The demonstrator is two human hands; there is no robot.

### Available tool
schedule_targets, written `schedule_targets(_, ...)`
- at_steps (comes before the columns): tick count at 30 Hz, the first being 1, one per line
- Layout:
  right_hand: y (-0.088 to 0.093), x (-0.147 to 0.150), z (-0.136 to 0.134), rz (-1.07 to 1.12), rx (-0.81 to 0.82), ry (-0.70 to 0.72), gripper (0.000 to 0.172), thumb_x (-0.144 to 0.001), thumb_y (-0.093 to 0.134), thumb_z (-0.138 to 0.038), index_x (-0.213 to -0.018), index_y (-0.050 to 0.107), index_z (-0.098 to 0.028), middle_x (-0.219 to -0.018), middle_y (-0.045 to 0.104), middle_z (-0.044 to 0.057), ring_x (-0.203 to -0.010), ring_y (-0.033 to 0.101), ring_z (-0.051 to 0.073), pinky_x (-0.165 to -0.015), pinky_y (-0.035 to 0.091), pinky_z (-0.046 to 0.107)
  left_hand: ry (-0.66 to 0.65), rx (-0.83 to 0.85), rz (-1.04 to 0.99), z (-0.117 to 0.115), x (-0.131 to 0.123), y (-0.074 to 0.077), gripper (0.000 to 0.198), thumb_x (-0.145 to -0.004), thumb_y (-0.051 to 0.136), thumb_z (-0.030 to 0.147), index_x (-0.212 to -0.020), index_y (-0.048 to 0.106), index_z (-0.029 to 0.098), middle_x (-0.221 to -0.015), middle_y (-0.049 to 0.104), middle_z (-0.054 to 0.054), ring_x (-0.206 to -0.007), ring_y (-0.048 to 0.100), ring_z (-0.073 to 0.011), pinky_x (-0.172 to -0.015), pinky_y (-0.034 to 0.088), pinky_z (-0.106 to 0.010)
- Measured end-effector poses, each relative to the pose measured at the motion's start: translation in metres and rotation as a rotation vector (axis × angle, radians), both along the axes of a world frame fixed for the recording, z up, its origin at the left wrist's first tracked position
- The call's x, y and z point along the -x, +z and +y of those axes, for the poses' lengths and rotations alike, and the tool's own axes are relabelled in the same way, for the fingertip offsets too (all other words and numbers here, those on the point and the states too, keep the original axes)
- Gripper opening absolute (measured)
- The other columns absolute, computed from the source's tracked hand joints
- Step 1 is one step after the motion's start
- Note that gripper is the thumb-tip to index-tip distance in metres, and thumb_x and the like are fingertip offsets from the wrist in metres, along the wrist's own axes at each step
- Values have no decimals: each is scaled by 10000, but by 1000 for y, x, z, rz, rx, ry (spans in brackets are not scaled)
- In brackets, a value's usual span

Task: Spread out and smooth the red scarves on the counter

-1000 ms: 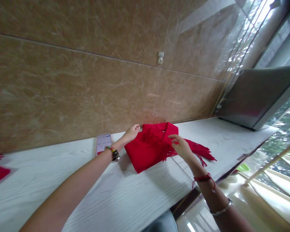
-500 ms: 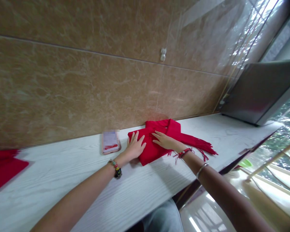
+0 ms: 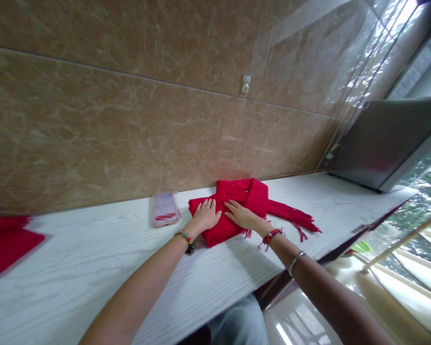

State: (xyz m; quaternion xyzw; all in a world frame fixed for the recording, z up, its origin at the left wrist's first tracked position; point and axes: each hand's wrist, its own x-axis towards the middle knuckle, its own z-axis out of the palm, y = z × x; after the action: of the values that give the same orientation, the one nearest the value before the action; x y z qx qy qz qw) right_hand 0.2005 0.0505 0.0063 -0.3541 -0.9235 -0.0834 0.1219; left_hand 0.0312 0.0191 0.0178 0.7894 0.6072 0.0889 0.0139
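A folded red scarf (image 3: 258, 197) lies on the white wood-grain table (image 3: 104, 249), its fringed end stretching to the right and a loop of it near the wall. My left hand (image 3: 205, 216) rests flat on the folded part, fingers spread. Close beside it, my right hand (image 3: 242, 214) also lies on the cloth with its fingers apart. Neither hand grips anything. Part of the scarf is hidden under both palms.
A phone (image 3: 165, 209) in a pink case lies left of the scarf. Another red cloth (image 3: 9, 247) is at the far left edge. A large grey box-like object (image 3: 384, 143) stands at the right end. A tiled wall (image 3: 111, 134) runs behind the table.
My left hand has slid right over the scarf, closer to my right hand. My right hand has shifted slightly down. The view has tilted a little.
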Motion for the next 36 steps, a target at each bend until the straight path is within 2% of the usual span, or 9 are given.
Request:
schedule_targets(5, 9, 12, -25, 66, 71, -85, 419, -890, 342, -271, -1255, 410, -76, -1261, 439, 200, -1175, 420, 263, -905, 433, 391, 26, 43, 39, -22, 6, 8, 592, -876, 247, 387, -1328, 257, 5, -1399, 242, -180, -1296, 198, -260, -1044, 182, -388)
schedule_targets(12, 13, 50, -84, 143, 174, -112, 462, -875, 379, -314, -1273, 395, -81, -1313, 377, 201, -1178, 418, 265, -939, 388, 369, 65, 50, 70, -84, 42, 11, 575, -876, 244, 366, -1335, 259, 22, -1404, 232, -168, -1298, 190, -263, -1039, 195, -399)
schedule_targets(17, 16, 101, -137, 214, 209, -91, 469, -871, 378, -321, -1275, 394, -82, -1308, 381, 201, -1189, 399, 263, -945, 375, 362, 90, 50, 85, -136, 95, 9, 580, -874, 233, 385, -1335, 271, 35, -1411, 220, -150, -1308, 158, -241, -1046, 196, -387)
schedule_targets(22, 19, 171, -172, 256, 253, -39, 464, -869, 366, -337, -1275, 384, -112, -1320, 362, 188, -1171, 411, 261, -913, 396, 376, 174, 65, 40, -174, 174, 3, 622, -858, 215, 440, -1348, 243, 58, -1420, 195, -138, -1304, 172, -229, -1044, 209, -388)
schedule_targets(26, 26, 220, -181, 206, 270, 24, 486, -863, 349, -376, -1274, 372, -118, -1283, 382, 200, -1106, 455, 284, -849, 428, 407, 211, 73, 10, -188, 233, 1, 666, -844, 225, 479, -1355, 206, 53, -1425, 172, -143, -1310, 143, -219, -1051, 189, -379)
schedule_targets(29, 39, 236, -180, 141, 219, 46, 458, -830, 401, -415, -1195, 454, -144, -1165, 469, 184, -1033, 483, 300, -794, 438, 445, 192, 81, 7, -195, 258, 3, 651, -841, 253, 481, -1353, 220, 80, -1422, 181, -140, -1307, 156, -219, -1045, 198, -383)
schedule_targets(32, 53, 236, -169, 129, 67, 118, 395, -775, 494, -330, -1128, 505, -154, -1190, 445, 177, -1097, 409, 314, -850, 387, 480, 164, 96, 13, -198, 265, 6, 646, -840, 285, 476, -1348, 228, 81, -1418, 186, -149, -1307, 151, -223, -1045, 195, -386)
schedule_targets(34, 59, 233, -155, 130, 1, 250, 473, -730, 517, -215, -1196, 455, -162, -1308, 351, 163, -1187, 312, 314, -916, 329, 488, 165, 108, 17, -198, 263, 10, 661, -834, 308, 481, -1348, 223, 74, -1418, 179, -160, -1309, 140, -230, -1046, 188, -396)
schedule_targets(36, 64, 234, -140, 100, 30, 428, 603, -691, 509, -136, -1276, 367, -164, -1349, 323, 143, -1222, 280, 289, -954, 297, 466, 180, 125, 19, -195, 258, 15, 711, -814, 340, 510, -1353, 203, 66, -1421, 143, -176, -1311, 115, -245, -1045, 183, -410)
